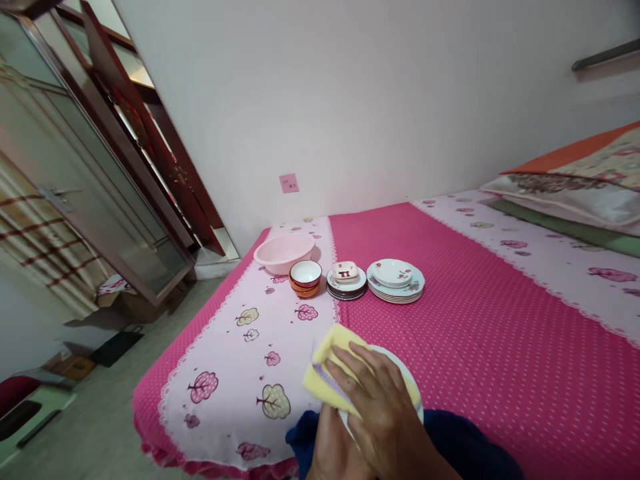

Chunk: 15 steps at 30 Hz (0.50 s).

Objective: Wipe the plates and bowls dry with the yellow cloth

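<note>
mid-frame on the bed point(500, 320), left to right: basin point(284, 253), stacked bowls point(305, 278), saucers point(346, 283), plate stack point(395, 281).
</note>
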Tool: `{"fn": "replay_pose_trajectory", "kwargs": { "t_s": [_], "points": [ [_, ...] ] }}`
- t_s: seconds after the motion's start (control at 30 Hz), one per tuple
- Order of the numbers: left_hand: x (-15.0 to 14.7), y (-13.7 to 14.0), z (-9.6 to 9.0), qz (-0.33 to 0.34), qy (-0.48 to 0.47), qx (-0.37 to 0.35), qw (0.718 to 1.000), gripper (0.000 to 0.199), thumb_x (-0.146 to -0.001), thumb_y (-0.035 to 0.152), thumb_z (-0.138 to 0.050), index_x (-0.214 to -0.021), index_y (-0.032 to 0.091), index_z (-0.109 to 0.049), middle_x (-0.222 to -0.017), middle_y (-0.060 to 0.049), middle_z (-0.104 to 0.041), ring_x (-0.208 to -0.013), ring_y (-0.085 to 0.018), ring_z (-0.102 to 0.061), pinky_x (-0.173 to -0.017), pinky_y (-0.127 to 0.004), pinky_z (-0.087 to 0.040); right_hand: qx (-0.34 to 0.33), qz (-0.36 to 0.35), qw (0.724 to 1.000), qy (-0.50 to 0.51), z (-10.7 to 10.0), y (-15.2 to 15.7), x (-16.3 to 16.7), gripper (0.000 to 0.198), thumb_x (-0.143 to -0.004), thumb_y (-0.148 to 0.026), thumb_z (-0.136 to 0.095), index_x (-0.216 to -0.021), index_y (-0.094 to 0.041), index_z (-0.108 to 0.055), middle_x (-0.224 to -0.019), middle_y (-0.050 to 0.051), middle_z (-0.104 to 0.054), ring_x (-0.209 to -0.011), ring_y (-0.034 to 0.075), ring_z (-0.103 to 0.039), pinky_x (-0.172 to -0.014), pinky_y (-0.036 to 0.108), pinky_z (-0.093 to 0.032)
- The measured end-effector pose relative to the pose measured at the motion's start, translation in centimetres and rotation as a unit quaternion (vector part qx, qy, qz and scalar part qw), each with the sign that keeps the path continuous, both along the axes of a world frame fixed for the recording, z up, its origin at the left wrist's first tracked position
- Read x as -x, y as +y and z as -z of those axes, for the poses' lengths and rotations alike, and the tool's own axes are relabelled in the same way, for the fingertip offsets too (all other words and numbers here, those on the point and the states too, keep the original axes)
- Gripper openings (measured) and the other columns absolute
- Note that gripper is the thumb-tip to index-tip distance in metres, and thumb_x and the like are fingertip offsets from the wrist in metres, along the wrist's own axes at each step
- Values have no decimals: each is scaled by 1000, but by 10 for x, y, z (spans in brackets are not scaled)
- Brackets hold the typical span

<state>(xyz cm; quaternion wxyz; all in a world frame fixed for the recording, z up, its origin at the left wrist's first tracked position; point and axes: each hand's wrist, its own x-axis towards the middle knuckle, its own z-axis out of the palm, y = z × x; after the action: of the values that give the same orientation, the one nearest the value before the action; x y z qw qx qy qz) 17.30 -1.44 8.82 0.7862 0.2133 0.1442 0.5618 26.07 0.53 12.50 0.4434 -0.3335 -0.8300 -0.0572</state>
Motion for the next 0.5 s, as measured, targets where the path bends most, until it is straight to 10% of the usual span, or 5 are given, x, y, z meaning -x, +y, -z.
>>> {"fn": "replay_pose_trajectory", "kwargs": {
  "t_s": [0.5],
  "points": [
    [38,24,-16,45,-96,-55,993,65,-105,57,-29,-141,15,-64,-154,-11,-54,-150,-28,-40,-125,-41,-21,1,77,997,-26,7,23,-30,64,-84,2,-42,-139,-26,-60,-141,0,-68,-130,19,-57,-106,40,-31]
  ]
}}
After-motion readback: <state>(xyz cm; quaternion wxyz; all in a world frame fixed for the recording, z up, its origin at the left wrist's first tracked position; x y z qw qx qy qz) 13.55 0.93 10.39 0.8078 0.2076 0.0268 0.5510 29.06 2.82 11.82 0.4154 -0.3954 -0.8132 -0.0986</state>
